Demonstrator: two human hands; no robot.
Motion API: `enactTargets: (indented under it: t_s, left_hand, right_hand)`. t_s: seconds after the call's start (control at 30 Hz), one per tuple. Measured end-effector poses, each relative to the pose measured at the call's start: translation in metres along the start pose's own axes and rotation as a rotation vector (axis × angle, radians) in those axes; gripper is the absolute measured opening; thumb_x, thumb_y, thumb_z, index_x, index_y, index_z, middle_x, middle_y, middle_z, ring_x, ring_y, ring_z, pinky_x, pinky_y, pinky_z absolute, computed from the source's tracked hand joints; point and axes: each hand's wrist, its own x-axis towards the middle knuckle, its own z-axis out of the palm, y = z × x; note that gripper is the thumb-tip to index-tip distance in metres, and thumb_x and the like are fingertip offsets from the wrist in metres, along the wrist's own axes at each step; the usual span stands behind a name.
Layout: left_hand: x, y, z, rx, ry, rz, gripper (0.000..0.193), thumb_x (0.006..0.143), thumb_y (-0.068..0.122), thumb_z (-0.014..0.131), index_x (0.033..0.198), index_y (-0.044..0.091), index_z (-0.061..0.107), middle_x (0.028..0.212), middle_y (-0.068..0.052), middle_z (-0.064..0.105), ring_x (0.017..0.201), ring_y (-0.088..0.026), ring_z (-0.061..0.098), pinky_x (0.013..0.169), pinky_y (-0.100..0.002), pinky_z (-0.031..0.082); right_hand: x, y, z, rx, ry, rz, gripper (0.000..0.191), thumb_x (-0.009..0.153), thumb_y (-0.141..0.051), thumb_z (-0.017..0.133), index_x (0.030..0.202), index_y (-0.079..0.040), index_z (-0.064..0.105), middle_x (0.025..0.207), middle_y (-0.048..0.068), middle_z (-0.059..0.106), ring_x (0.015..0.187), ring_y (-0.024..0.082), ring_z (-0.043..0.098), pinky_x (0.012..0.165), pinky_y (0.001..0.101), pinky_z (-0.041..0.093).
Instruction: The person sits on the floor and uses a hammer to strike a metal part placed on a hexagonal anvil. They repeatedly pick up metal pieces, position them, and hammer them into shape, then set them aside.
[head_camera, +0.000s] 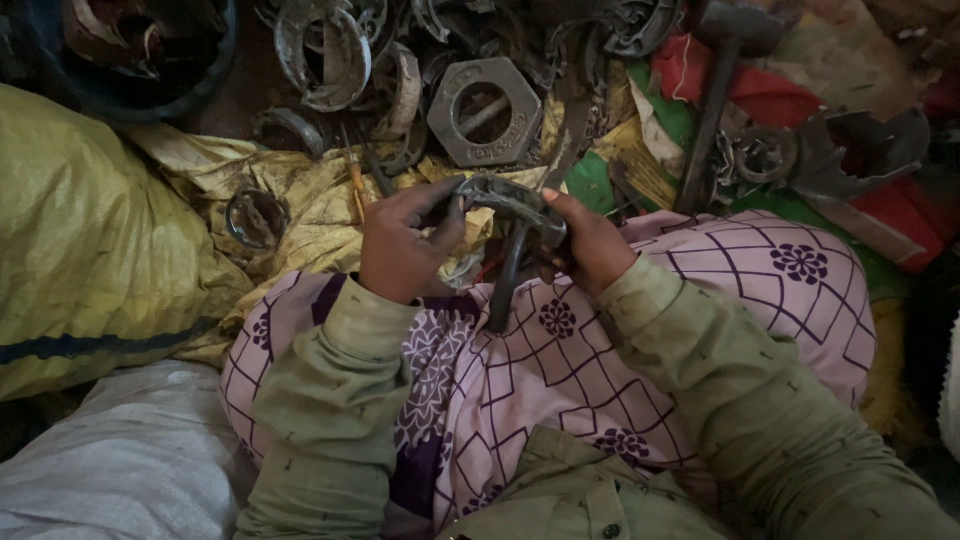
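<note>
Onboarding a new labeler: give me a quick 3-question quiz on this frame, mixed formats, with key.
1. True or false: both hands grip the same curved metal piece.
2. Multiple choice: the large hexagonal nut lies (A) in the lap, (B) on the pile beyond the hands, (C) inside the yellow sack.
3. Fill in: the dark rod under the curved piece hangs down over the pink patterned ____.

Key
1. True: the left hand holds its left end and the right hand its right end.
2. B.
3. Cloth.
</note>
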Motion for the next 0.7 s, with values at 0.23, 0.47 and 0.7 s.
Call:
enactTargets:
  t_s: [0.23,0.47,0.7]
  left_hand:
    - [-0.001,0.008,-0.006,-0.026,-0.028,0.074,0.038,0.087,0.004,0.072,0.124,-0.003,0.071,0.109,-0.019,0.076,0.094,-0.025,0.077,0.084,-0.034,0.061]
    - [0.001,0.010,-0.008,-0.029,-0.024,0.149,0.036,0.086,0.002,0.071,0.122,-0.001,0.073,0.111,-0.019,0.076,0.096,-0.026,0.077,0.085,-0.035,0.063]
    - [-0.001,0.005,-0.005,-0.016,-0.017,0.152,0.034,0.089,0.005,0.074,0.122,0.000,0.073,0.113,-0.019,0.076,0.098,-0.027,0.078,0.085,-0.035,0.064]
  right_hand:
    - [-0.002,-0.006,0.003,0.063,0.110,0.082,0.043,0.094,-0.050,0.059,0.082,-0.009,0.058,0.059,0.004,0.050,0.051,0.020,0.049,0.048,0.0391,0.042]
    - [-0.008,-0.012,0.007,0.095,-0.051,0.073,0.045,0.097,-0.052,0.054,0.077,-0.011,0.055,0.056,0.002,0.040,0.049,0.019,0.041,0.052,0.0383,0.041]
    - [-0.008,-0.013,0.007,0.081,-0.034,0.063,0.048,0.097,-0.052,0.052,0.074,-0.009,0.052,0.056,0.003,0.040,0.049,0.020,0.041,0.052,0.0394,0.042]
